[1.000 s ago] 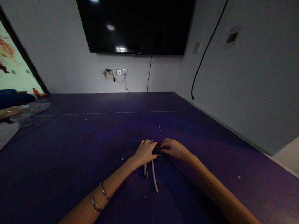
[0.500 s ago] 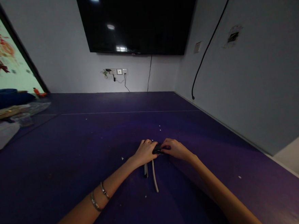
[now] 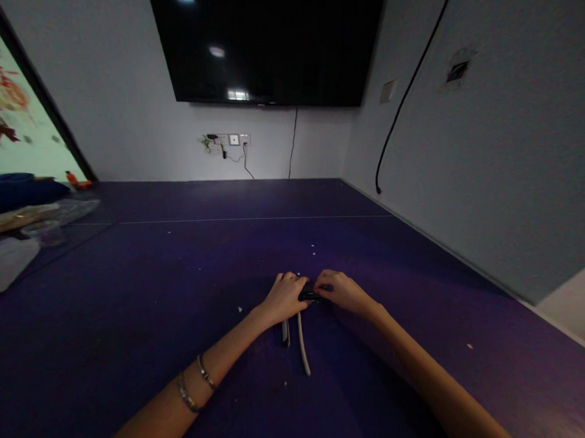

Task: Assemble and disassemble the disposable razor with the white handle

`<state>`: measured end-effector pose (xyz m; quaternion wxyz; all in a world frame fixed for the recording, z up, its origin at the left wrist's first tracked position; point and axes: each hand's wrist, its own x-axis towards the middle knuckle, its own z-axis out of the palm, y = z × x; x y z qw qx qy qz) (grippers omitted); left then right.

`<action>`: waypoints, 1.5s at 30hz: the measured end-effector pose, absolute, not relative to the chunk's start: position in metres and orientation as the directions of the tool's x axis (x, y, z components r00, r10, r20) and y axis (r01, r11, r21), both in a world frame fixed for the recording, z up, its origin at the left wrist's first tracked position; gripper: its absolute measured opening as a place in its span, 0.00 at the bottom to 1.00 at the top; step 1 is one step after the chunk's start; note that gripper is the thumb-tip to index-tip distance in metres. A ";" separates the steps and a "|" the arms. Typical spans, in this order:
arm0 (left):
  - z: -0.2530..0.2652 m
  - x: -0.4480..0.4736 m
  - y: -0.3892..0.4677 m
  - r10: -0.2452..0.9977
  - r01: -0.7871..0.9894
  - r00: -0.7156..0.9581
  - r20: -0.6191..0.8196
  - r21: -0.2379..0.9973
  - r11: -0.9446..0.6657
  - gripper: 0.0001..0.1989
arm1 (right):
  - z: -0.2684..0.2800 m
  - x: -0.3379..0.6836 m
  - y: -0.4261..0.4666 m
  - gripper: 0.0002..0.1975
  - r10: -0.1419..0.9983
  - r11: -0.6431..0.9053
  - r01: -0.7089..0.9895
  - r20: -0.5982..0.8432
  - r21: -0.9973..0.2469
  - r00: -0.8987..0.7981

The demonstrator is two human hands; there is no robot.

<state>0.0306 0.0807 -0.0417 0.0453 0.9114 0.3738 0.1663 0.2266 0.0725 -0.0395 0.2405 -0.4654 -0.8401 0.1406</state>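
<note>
A small dark object (image 3: 308, 292) lies on the purple surface between my two hands; its kind is too small and shaded to make out. My left hand (image 3: 285, 295) is closed over its left side, thumb and fingers pressed on it. At its right end, my right hand (image 3: 341, 289) pinches with thumb and fingertips. Below my left hand a pale, thin cord-like strip (image 3: 303, 348) runs toward me. Beside that strip is a short grey and black piece (image 3: 285, 333), partly covered by my left hand. Two bracelets sit on my left forearm.
The purple surface (image 3: 176, 267) carries scattered white scraps. At the far left lie a blue cloth bundle (image 3: 15, 192) and clear plastic bags (image 3: 5, 262). A black cable (image 3: 404, 94) hangs down the right wall. A large television (image 3: 274, 40) hangs above several sockets on the back wall.
</note>
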 end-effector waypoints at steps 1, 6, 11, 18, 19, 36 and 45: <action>-0.042 0.031 0.081 0.696 0.667 0.665 0.270 0.204 -0.716 0.20 | -0.040 0.225 0.072 0.07 0.846 0.534 0.710 0.280 -0.459 -0.454; -0.041 0.031 0.080 0.698 0.668 0.663 0.269 0.207 -0.714 0.19 | -0.041 0.220 0.070 0.07 0.840 0.543 0.706 0.307 -0.455 -0.448; -0.039 0.030 0.079 0.700 0.668 0.668 0.251 0.211 -0.713 0.18 | -0.044 0.217 0.070 0.07 0.835 0.549 0.706 0.310 -0.446 -0.454; -0.039 0.031 0.078 0.709 0.677 0.663 0.238 0.213 -0.704 0.15 | -0.042 0.212 0.066 0.06 0.842 0.537 0.753 0.296 -0.380 -0.451; -0.039 0.031 0.078 0.709 0.676 0.663 0.242 0.213 -0.705 0.15 | -0.041 0.211 0.065 0.05 0.840 0.539 0.759 0.294 -0.365 -0.455; -0.029 0.027 0.082 0.715 0.649 0.612 0.338 0.302 -0.698 0.20 | -0.034 0.214 0.064 0.03 0.786 0.600 0.727 0.418 -0.335 -0.456; -0.004 0.023 0.087 0.872 0.567 0.399 0.285 0.671 -0.478 0.17 | -0.014 0.208 0.053 0.08 0.702 0.642 0.739 0.541 -0.202 -0.462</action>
